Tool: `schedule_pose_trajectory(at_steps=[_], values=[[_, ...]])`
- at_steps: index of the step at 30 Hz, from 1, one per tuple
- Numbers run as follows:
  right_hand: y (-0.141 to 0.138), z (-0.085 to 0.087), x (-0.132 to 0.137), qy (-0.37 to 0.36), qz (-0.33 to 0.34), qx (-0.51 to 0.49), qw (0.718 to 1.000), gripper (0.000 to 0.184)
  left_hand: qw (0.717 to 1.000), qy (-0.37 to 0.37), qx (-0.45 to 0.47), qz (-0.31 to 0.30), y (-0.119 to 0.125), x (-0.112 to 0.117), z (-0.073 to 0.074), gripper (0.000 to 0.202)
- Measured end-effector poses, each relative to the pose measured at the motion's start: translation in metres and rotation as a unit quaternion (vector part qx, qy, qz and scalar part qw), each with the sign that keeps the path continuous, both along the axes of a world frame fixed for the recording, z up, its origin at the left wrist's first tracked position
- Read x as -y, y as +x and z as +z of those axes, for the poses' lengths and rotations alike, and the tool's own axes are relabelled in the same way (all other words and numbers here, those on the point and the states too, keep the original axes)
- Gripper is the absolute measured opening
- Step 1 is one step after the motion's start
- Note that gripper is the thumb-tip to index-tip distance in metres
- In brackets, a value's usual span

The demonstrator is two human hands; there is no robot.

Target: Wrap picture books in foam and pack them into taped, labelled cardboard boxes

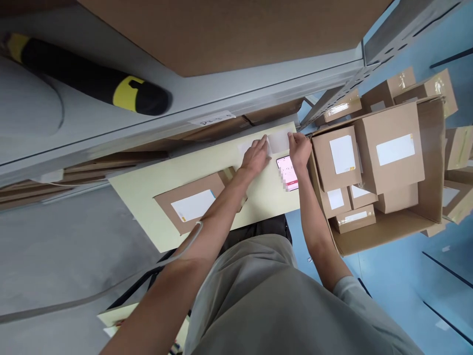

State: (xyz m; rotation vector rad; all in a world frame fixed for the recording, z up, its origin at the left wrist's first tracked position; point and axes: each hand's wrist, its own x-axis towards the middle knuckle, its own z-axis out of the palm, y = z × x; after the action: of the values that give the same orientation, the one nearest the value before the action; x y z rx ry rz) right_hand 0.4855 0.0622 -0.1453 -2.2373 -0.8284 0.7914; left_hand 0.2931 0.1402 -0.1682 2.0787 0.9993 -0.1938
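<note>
On the pale yellow tabletop (273, 207), my left hand (256, 157) lies with its fingers out over a white paper strip (279, 141). My right hand (300, 149) pinches the strip's right end, with thumb and finger together; the strip looks like label backing. Part of it is covered by the left fingers. A phone (288, 172) with a pink screen lies just below the strip, its right edge beside my right wrist. Under my left forearm is a flat cardboard package (166, 199) bearing a white label (192, 204).
At right stands a large open carton (428, 217) holding several labelled boxes (391, 148). More boxes (458, 148) are piled behind it. A grey shelf (258, 84) overhangs the table's far side, carrying a big carton (240, 34) and a black-and-yellow handheld tool (92, 79).
</note>
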Motion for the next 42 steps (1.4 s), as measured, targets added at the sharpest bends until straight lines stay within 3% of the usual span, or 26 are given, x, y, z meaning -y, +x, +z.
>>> schedule_pose_trajectory(at_steps=[4, 8, 13, 18, 23, 27, 30, 33, 34, 36, 38, 40, 42], values=[[0.003, -0.008, -0.003, -0.009, -0.024, 0.035, 0.999, 0.057, 0.995, 0.041, -0.085, -0.037, 0.011, 0.009, 0.010, 0.091], [-0.003, -0.008, -0.005, -0.021, -0.029, 0.047, 0.998, 0.050, 0.992, 0.023, -0.123, -0.012, 0.020, 0.016, 0.023, 0.087], [-0.012, -0.005, -0.007, -0.056, -0.044, 0.058, 0.996, 0.044, 0.992, 0.002, -0.123, 0.001, 0.024, 0.016, 0.029, 0.086], [-0.014, 0.001, 0.010, -0.043, -0.050, 0.095, 0.993, 0.046, 0.995, -0.018, -0.100, 0.022, 0.022, 0.015, 0.026, 0.092], [-0.019, 0.017, 0.042, -0.035, -0.106, 0.142, 0.984, 0.048, 0.997, -0.015, -0.078, 0.014, 0.022, 0.013, 0.015, 0.099], [-0.030, 0.046, 0.063, 0.021, -0.136, 0.180, 0.974, 0.058, 0.997, -0.049, -0.063, 0.013, 0.024, 0.006, 0.018, 0.108], [-0.047, 0.072, 0.076, 0.065, -0.108, 0.217, 0.968, 0.058, 0.994, -0.079, 0.009, 0.080, 0.019, 0.013, 0.042, 0.106], [-0.075, 0.095, 0.089, 0.108, -0.033, 0.251, 0.961, 0.052, 0.963, -0.122, 0.161, 0.176, -0.006, 0.044, 0.089, 0.086], [-0.087, 0.100, 0.094, 0.123, -0.002, 0.262, 0.957, 0.049, 0.940, -0.157, 0.213, 0.217, -0.019, 0.059, 0.107, 0.083], [-0.116, 0.108, 0.105, 0.153, 0.071, 0.281, 0.945, 0.044, 0.863, -0.256, 0.303, 0.313, -0.050, 0.092, 0.142, 0.086], [-0.148, 0.112, 0.117, 0.184, 0.146, 0.291, 0.928, 0.040, 0.802, -0.323, 0.348, 0.363, -0.082, 0.122, 0.169, 0.079], [-0.181, 0.116, 0.126, 0.202, 0.213, 0.284, 0.913, 0.038, 0.765, -0.336, 0.373, 0.404, -0.111, 0.142, 0.184, 0.072], [-0.210, 0.121, 0.132, 0.198, 0.265, 0.263, 0.906, 0.032, 0.730, -0.331, 0.395, 0.449, -0.138, 0.153, 0.188, 0.068]])
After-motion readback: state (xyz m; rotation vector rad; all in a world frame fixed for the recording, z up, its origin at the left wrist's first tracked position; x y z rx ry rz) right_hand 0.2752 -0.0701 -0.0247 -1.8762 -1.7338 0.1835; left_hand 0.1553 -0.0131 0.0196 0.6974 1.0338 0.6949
